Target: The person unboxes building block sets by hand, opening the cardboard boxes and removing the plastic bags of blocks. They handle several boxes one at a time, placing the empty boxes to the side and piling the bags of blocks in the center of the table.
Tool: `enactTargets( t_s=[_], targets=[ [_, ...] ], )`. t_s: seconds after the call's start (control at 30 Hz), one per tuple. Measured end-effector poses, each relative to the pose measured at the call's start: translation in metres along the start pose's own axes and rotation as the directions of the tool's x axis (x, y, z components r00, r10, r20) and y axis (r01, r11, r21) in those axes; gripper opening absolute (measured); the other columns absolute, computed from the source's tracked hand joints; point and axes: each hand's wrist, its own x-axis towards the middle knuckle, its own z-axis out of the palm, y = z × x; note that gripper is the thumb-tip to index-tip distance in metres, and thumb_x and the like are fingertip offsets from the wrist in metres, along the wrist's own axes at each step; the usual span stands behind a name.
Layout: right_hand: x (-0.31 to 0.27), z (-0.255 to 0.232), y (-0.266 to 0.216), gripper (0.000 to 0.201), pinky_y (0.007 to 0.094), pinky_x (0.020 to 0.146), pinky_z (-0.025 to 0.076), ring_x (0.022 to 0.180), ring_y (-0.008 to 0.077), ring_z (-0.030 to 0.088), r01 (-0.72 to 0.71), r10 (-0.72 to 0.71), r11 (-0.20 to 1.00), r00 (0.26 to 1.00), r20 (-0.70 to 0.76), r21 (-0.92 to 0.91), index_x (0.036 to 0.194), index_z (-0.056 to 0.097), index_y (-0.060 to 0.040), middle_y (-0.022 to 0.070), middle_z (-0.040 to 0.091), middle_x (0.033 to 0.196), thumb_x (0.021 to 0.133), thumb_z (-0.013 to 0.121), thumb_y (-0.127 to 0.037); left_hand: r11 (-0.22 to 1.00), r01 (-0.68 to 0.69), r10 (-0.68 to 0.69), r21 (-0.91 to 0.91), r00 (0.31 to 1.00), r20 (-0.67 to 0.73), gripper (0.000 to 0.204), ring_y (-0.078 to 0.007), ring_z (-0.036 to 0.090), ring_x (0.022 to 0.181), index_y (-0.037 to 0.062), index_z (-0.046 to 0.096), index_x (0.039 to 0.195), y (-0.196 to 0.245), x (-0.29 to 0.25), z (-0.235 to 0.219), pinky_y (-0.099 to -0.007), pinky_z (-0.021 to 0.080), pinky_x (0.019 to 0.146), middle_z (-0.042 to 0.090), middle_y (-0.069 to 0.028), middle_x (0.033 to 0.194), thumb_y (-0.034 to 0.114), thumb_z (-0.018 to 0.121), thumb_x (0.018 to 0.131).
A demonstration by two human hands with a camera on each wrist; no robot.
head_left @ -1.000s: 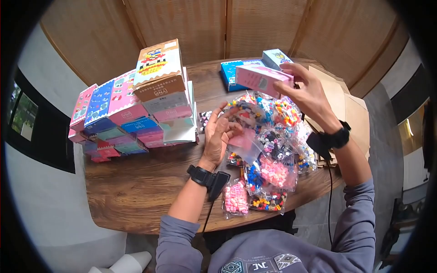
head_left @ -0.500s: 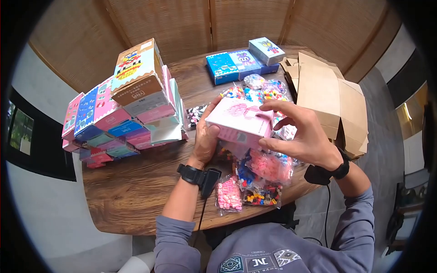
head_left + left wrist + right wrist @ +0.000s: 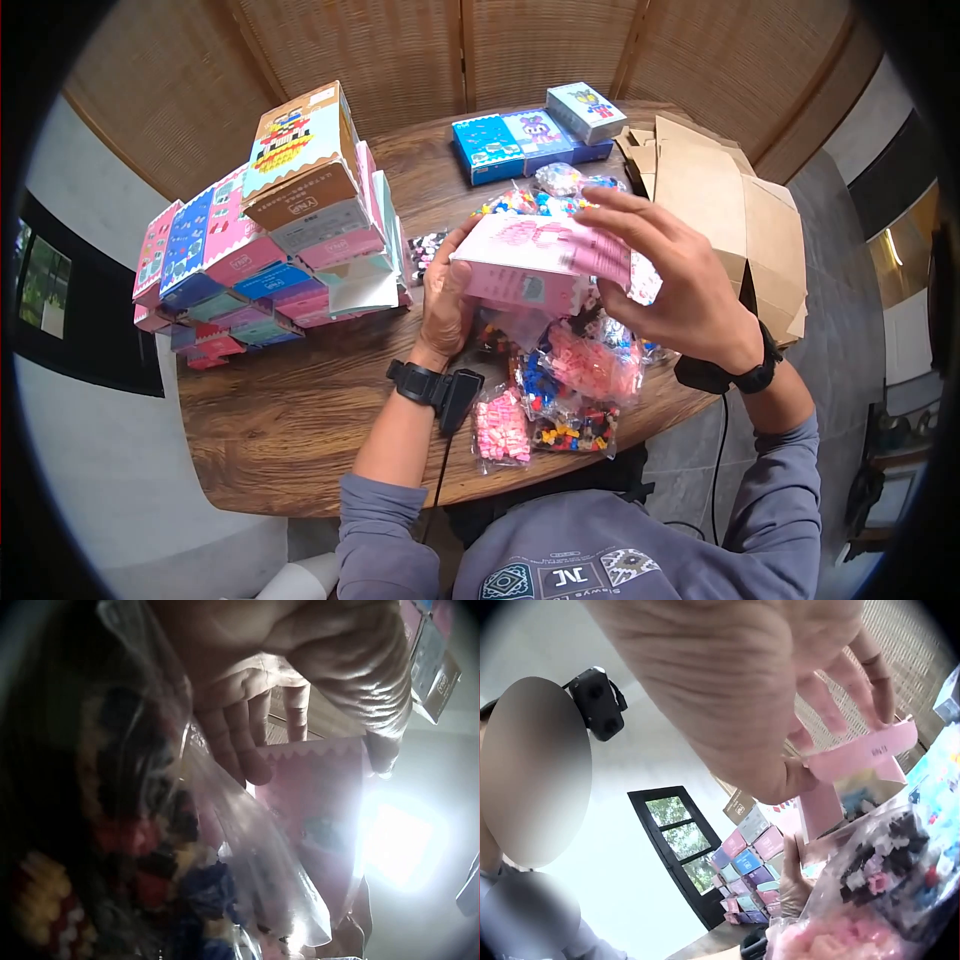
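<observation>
A pink box (image 3: 520, 262) is held above the bags by the left hand (image 3: 445, 305), whose thumb and fingers grip its left end. At the box's right end, the right hand (image 3: 680, 285) has its thumb and fingers on a raised pink flap (image 3: 866, 754). The right wrist view shows that end uncovered, with a bag of small pieces (image 3: 859, 802) inside. Beneath lie clear bags of coloured pieces (image 3: 595, 365). In the left wrist view the left hand (image 3: 292, 667) spans the pink box (image 3: 315, 802), and a clear bag partly covers it.
Stacked boxes (image 3: 235, 265) stand on the left of the wooden table (image 3: 290, 430), topped by a brown box (image 3: 300, 150). Blue and purple boxes (image 3: 490, 150) lie at the back. Flattened cardboard (image 3: 720, 210) is piled on the right. A folding screen (image 3: 400, 60) stands behind.
The pink box has come from the right hand at the back to the left hand in front. The right hand has moved down to its right end, where a flap now lifts.
</observation>
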Motion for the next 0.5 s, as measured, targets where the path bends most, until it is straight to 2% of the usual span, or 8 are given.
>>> enactTargets(
  t_s=[0.07,0.1,0.2,0.23,0.33,0.37,0.47,0.5],
  targets=[
    [0.004,-0.002,-0.002,0.059,0.0391,0.085,0.054,0.105,0.0332,0.063,0.01,-0.014,0.999,0.996,-0.088,-0.043,0.125,0.057,-0.0085,0.0142,0.062,0.118,0.07,0.077,-0.006,0.994,-0.006,0.003,-0.107,1.0,-0.028,0.092,-0.025,0.049,0.128,-0.0037,0.033,0.145,-0.005,0.0,-0.004,-0.0382,0.038,0.109,0.049,-0.018,0.138,0.059,0.065,0.086],
    [0.006,0.002,-0.001,0.051,0.0363,0.074,0.054,0.09,0.0274,0.065,0.0,-0.011,0.998,0.981,-0.194,-0.061,0.115,0.059,-0.0062,0.0121,0.063,0.104,0.069,0.081,-0.007,0.987,-0.008,0.002,-0.161,0.999,-0.041,0.091,-0.0241,0.051,0.126,-0.0045,0.034,0.144,-0.007,0.0,-0.005,-0.037,0.04,0.108,0.051,-0.0178,0.136,0.057,0.066,0.086],
    [0.002,0.0,-0.001,0.041,0.0327,0.062,0.049,0.072,0.0217,0.06,-0.284,0.264,0.958,0.933,-0.243,-0.05,0.105,0.058,-0.0043,0.0102,0.061,0.088,0.072,0.082,-0.01,0.993,-0.014,0.01,-0.121,0.999,-0.036,0.088,-0.0238,0.051,0.126,-0.0041,0.034,0.144,-0.005,-0.001,-0.005,-0.037,0.04,0.108,0.051,-0.018,0.137,0.057,0.063,0.089],
    [0.005,-0.003,-0.005,0.027,0.0297,0.055,0.044,0.063,0.0173,0.054,-0.305,0.291,0.952,0.924,-0.248,-0.022,0.089,0.059,-0.0022,0.0081,0.059,0.076,0.075,0.081,-0.011,0.993,-0.016,0.012,-0.116,0.999,-0.034,0.088,-0.0239,0.051,0.126,-0.0041,0.034,0.144,-0.005,-0.001,-0.005,-0.037,0.04,0.108,0.051,-0.018,0.137,0.057,0.063,0.089],
    [-0.001,0.003,0.0,0.022,0.0287,0.054,0.044,0.061,0.0163,0.055,-0.333,0.354,0.928,0.929,-0.111,0.17,0.078,0.059,0.0,0.008,0.06,0.074,0.079,0.079,-0.011,0.995,-0.018,0.016,-0.094,1.0,-0.025,0.088,-0.024,0.052,0.126,-0.0042,0.034,0.144,-0.005,-0.001,-0.005,-0.037,0.04,0.108,0.05,-0.0181,0.137,0.058,0.062,0.089],
    [-0.001,0.007,0.0,0.017,0.0281,0.055,0.046,0.066,0.016,0.06,-0.281,0.314,0.934,0.941,-0.13,0.221,0.077,0.065,0.0006,0.0084,0.064,0.077,0.08,0.078,-0.01,0.996,-0.02,0.018,-0.083,1.0,-0.023,0.088,-0.024,0.052,0.126,-0.0042,0.034,0.144,-0.005,-0.001,-0.003,-0.037,0.041,0.107,0.05,-0.0181,0.137,0.058,0.062,0.089],
    [0.006,0.015,-0.004,0.014,0.0282,0.057,0.049,0.072,0.0176,0.065,-0.109,0.167,0.941,0.973,-0.16,0.32,0.09,0.071,-0.0012,0.0087,0.067,0.081,0.081,0.077,-0.009,0.995,-0.021,0.018,-0.098,0.999,-0.031,0.088,-0.0241,0.053,0.125,-0.0042,0.035,0.143,-0.004,-0.001,-0.002,-0.0371,0.041,0.107,0.051,-0.0181,0.136,0.059,0.062,0.088],
    [0.005,0.014,-0.003,0.018,0.0296,0.063,0.052,0.08,0.0192,0.067,-0.133,0.171,0.941,0.98,-0.1,0.311,0.097,0.073,-0.0035,0.0093,0.068,0.088,0.08,0.077,-0.008,0.994,-0.02,0.016,-0.112,0.999,-0.036,0.088,-0.0242,0.053,0.125,-0.0041,0.035,0.143,-0.005,-0.001,-0.002,-0.0371,0.041,0.107,0.052,-0.018,0.136,0.059,0.062,0.088]
  ],
)
